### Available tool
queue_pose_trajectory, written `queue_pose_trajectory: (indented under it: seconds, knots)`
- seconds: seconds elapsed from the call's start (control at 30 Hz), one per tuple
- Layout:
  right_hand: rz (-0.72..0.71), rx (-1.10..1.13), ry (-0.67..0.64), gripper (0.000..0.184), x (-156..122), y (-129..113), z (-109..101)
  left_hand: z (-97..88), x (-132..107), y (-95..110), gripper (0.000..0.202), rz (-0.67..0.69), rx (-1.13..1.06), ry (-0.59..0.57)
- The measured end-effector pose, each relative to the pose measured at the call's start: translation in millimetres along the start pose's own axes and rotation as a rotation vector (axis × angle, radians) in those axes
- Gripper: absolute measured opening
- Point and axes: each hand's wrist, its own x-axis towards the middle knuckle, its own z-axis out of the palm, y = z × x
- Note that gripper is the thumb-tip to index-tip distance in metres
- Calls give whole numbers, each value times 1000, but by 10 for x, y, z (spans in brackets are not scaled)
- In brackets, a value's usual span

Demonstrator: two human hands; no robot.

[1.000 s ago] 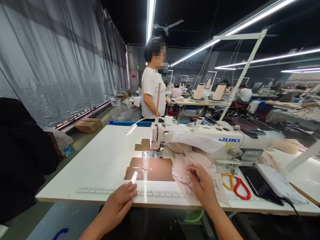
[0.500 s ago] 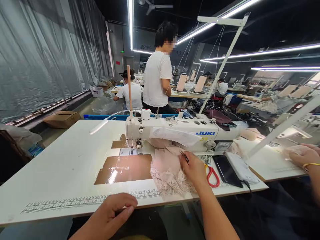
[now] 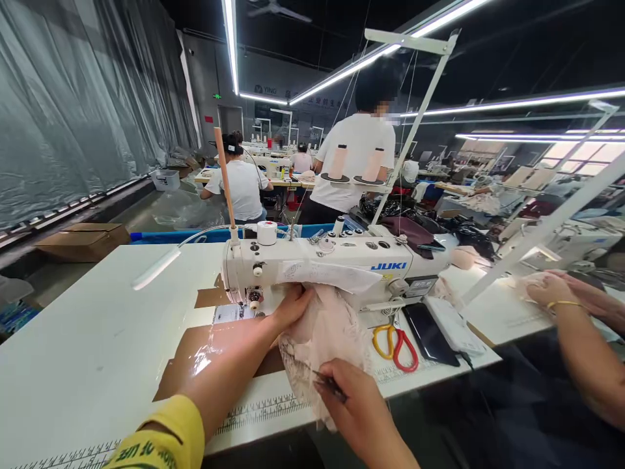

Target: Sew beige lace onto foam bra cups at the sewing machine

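Note:
Pale pink lace-trimmed fabric (image 3: 336,326) hangs over the near side of the sewing machine (image 3: 317,260) and down across the table edge. My left hand (image 3: 295,305) reaches to the fabric's upper part below the machine's arm; its fingers are closed on the cloth, their tips partly hidden. Low in front of the fabric, my right hand (image 3: 354,397) is wrapped round dark thread snips (image 3: 332,385), whose points are directed left at the lace. Left of the fabric are the needle area and a shiny brown patch (image 3: 195,352) on the tabletop.
Scissors with yellow and red handles (image 3: 395,345), a black phone (image 3: 430,332) and a white box (image 3: 452,326) lie to the right. A thread stand (image 3: 420,124) rises behind. At right, a co-worker's hands (image 3: 551,293) handle pale cloth. A lamp (image 3: 156,268) hangs left.
My left hand has moved from the table's front edge up to the fabric under the machine arm. My right hand has come down and nearer with the snips. The view has shifted right.

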Motion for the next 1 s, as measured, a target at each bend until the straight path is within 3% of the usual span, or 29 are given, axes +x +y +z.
queue_pose_trajectory:
  seconds: [0.1,0.17,0.23,0.33,0.47,0.57,0.63,0.7,0.83,0.93,1.0]
  knots:
    - [81,-67,251,14,59,177,67,40,141,-39,43,52,10,10]
    - [152,-172,379,32,105,354,89,5,125,-79,42,82,20,2]
    - [241,-246,331,44,139,504,124,-48,46,-123,43,86,40,-8]
    - [338,-273,200,32,162,598,164,-116,-146,-167,48,62,82,-9]
    - [250,-182,326,33,181,492,67,-187,-435,-105,52,104,116,-26]
    - [179,-38,392,31,175,296,-29,-251,-615,96,47,211,129,-72]
    - [151,111,348,32,144,144,-35,-288,-717,280,43,310,79,-158]
    - [91,224,264,33,98,-1,2,-313,-817,450,45,323,-70,-260]
    - [-89,244,62,30,10,-206,77,-384,-1083,609,38,63,-563,-408]
    - [-154,400,-76,41,-27,-240,91,-547,-1388,561,33,-76,-787,-477]
    - [-160,551,-76,46,-29,-204,120,-714,-1639,492,34,-158,-890,-501]
